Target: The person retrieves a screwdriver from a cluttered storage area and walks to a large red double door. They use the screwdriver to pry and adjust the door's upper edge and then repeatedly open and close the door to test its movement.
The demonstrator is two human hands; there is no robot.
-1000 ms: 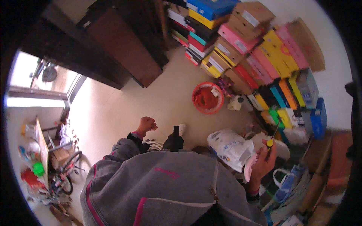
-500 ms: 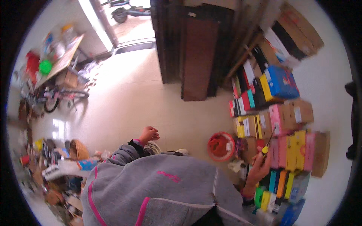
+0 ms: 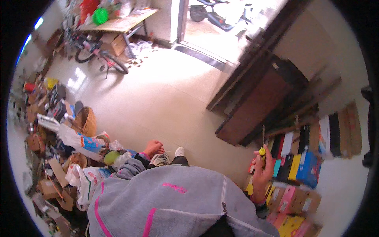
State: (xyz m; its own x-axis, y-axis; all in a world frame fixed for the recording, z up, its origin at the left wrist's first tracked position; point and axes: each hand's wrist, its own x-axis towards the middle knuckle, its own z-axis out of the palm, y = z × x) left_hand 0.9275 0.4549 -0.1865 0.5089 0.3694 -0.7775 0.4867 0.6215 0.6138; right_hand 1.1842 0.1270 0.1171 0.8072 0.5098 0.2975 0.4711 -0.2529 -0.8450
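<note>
My right hand (image 3: 262, 170) is closed around a screwdriver (image 3: 262, 151) with a yellow and dark handle. Its thin metal shaft points away from me, in front of the leaning dark boards. Low by my left side, my left hand (image 3: 154, 148) hangs with its fingers curled in, and I see nothing in it. Just beyond that hand are my shoes (image 3: 179, 153) on the tiled floor. Stacked shoe boxes (image 3: 294, 168) in several colours stand below and to the right of my right hand.
Dark wooden boards (image 3: 252, 108) lean beside an open doorway (image 3: 213, 35), with a scooter (image 3: 213, 14) outside. At the far left a bicycle (image 3: 98, 55) stands by a table (image 3: 122, 23). A wicker basket (image 3: 85, 120), plastic bags (image 3: 89, 183) and cardboard clutter line my left side.
My view has turned left: the doorway and boards now sit farther right, and more left-side clutter shows. The red basket has left the view. My right hand still grips the screwdriver.
</note>
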